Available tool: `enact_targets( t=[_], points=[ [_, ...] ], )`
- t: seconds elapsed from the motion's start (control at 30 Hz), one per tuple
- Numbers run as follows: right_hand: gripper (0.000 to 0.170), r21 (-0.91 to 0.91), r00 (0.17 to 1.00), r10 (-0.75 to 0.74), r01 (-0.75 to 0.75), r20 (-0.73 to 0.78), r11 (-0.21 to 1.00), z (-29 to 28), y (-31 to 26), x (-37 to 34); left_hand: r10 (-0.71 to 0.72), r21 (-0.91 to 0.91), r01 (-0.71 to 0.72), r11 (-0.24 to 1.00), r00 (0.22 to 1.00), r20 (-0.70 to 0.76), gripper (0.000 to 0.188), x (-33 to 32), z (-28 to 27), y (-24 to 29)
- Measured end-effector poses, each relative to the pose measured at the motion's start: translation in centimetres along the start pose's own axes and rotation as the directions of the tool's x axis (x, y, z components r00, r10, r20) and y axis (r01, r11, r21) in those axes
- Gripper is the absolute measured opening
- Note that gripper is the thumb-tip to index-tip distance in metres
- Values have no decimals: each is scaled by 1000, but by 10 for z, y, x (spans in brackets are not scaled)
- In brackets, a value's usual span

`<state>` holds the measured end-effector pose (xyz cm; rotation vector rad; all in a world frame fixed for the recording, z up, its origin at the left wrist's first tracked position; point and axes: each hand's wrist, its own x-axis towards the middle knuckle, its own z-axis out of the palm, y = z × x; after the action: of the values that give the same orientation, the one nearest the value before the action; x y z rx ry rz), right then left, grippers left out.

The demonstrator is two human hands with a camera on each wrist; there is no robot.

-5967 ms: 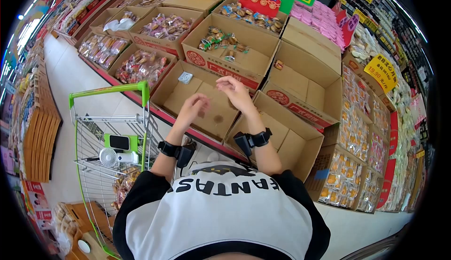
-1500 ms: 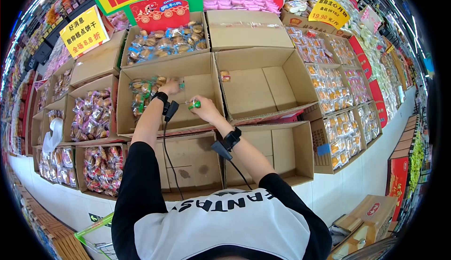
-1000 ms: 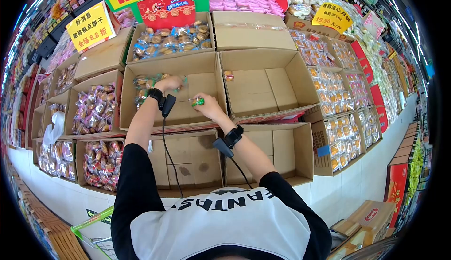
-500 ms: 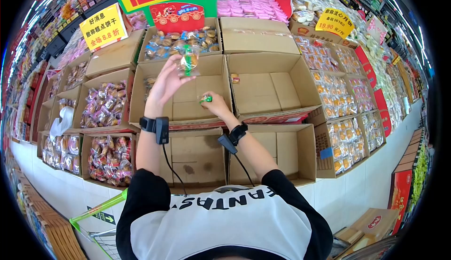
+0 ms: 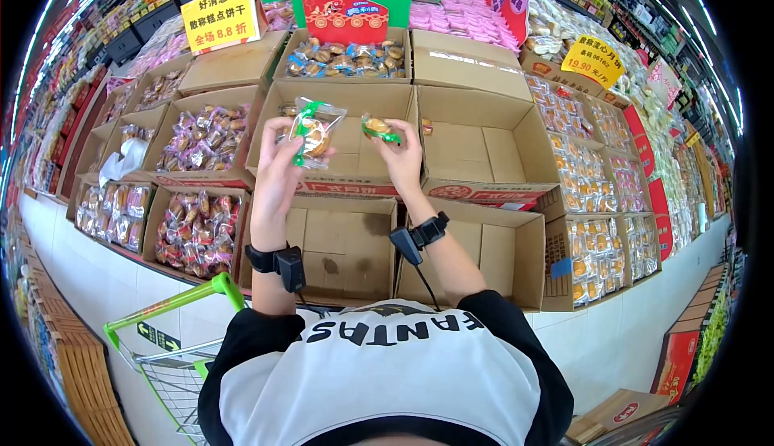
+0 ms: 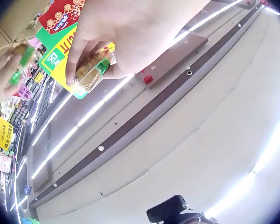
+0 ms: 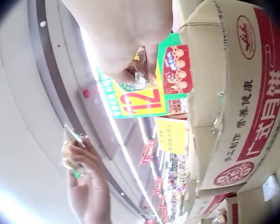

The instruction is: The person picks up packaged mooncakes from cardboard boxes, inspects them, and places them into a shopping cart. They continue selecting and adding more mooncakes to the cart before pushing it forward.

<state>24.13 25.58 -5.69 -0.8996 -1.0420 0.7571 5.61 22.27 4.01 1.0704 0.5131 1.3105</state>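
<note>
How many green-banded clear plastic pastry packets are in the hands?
2: one green-banded clear plastic pastry packet in the left hand, a second packet in the right hand. The hands cover part of each, so another could be hidden.

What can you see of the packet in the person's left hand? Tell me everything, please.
The packet looks like clear, shiny plastic with a bright green band along the side nearest the holding hand. Through it shows a golden-brown, rounded baked piece. The left hand grips it by that side, lifted in the air, slightly tilted, in front of the person and over an open cardboard box. Nothing else appears to touch it. Whether it is fully sealed, I cannot tell.
</note>
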Motion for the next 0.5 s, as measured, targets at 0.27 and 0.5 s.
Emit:
enact_targets(
  t=[0.27,0.5],
  points=[
    [32,-14,885,-450,452,-118,892,5,-81,-30,25,89,-13,996,991,-132,19,-33,18,5],
    [31,-322,708,-707,666,-14,673,-8,-110,-56,91,208,-64,976,988,-124,33,-50,27,-3]
  ],
)
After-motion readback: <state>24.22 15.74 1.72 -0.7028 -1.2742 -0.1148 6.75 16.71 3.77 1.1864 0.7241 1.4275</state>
